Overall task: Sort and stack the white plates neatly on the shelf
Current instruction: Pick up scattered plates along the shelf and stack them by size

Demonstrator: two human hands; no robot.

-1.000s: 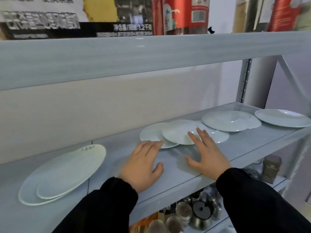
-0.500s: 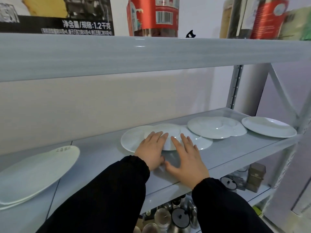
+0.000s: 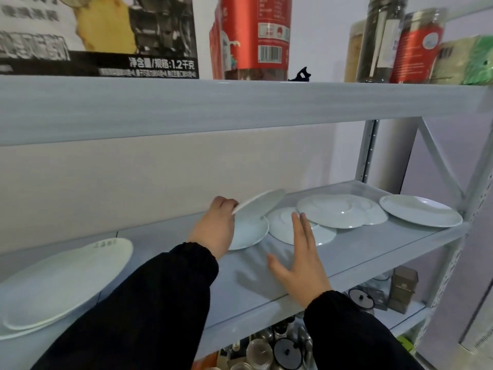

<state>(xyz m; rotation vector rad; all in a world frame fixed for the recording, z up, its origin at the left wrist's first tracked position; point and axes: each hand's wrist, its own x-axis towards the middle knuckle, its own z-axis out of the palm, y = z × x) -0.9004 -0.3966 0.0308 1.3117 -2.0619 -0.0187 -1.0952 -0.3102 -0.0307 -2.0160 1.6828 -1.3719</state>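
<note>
My left hand grips the near edge of a small white plate and holds it tilted up off the grey shelf. Under it lies another small plate. My right hand is flat and open, its fingertips touching a white plate in the middle. Further right lie overlapping plates and one large plate. At the far left sits a stack of two large plates.
The upper shelf board hangs low over the plates and carries a box, red cans and jars. A shelf post stands at the back right. Below are pot lids and steel cups.
My left hand has taken hold of the small plate and lifted its edge, tilting it up. My right hand slid a little to the right. The view shifted right and upward.
</note>
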